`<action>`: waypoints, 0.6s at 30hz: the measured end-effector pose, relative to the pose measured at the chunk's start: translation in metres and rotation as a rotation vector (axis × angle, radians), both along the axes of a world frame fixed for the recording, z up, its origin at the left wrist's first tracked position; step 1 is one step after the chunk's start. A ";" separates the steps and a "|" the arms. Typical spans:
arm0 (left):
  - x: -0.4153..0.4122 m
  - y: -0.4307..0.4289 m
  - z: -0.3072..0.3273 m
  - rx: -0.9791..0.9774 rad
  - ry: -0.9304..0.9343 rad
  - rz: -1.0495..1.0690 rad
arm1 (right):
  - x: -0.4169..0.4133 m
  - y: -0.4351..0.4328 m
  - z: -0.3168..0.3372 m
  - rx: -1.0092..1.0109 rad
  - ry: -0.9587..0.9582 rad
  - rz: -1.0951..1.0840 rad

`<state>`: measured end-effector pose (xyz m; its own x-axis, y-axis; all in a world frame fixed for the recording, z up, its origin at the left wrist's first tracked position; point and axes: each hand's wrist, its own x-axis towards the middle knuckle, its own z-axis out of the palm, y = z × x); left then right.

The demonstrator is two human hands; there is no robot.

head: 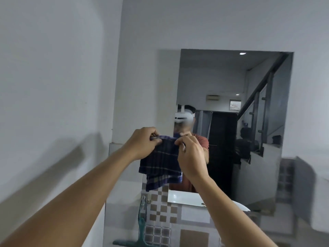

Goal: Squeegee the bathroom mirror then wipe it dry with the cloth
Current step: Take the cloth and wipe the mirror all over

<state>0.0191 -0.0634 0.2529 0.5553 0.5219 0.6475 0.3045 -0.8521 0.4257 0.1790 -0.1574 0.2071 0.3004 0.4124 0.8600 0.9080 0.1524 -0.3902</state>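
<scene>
A dark blue checked cloth (161,164) hangs in front of the mirror's lower left corner. My left hand (144,142) pinches its top left edge and my right hand (191,155) pinches its top right edge, so the cloth is spread between them. The frameless mirror (249,122) is fixed to the white wall and reflects a person with a headset, a dark doorway and a staircase. A green squeegee (141,227) stands below the cloth, handle up, blade at the bottom, against the tiled wall.
A white wall (53,86) fills the left side, with a corner at the mirror's left. Brown and white checked tiles (160,211) cover the wall under the mirror. A white basin edge (243,207) shows in the mirror's bottom.
</scene>
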 end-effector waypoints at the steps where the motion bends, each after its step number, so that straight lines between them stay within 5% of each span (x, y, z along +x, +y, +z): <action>1: 0.008 -0.008 0.005 0.006 -0.004 -0.020 | 0.003 -0.010 -0.002 0.016 0.000 -0.025; 9: 0.068 -0.065 0.038 -0.055 -0.041 -0.233 | 0.006 -0.059 -0.017 -0.144 0.122 -0.157; 18: 0.102 -0.104 0.078 -0.075 -0.081 -0.395 | 0.049 -0.070 0.008 0.152 -0.054 -0.314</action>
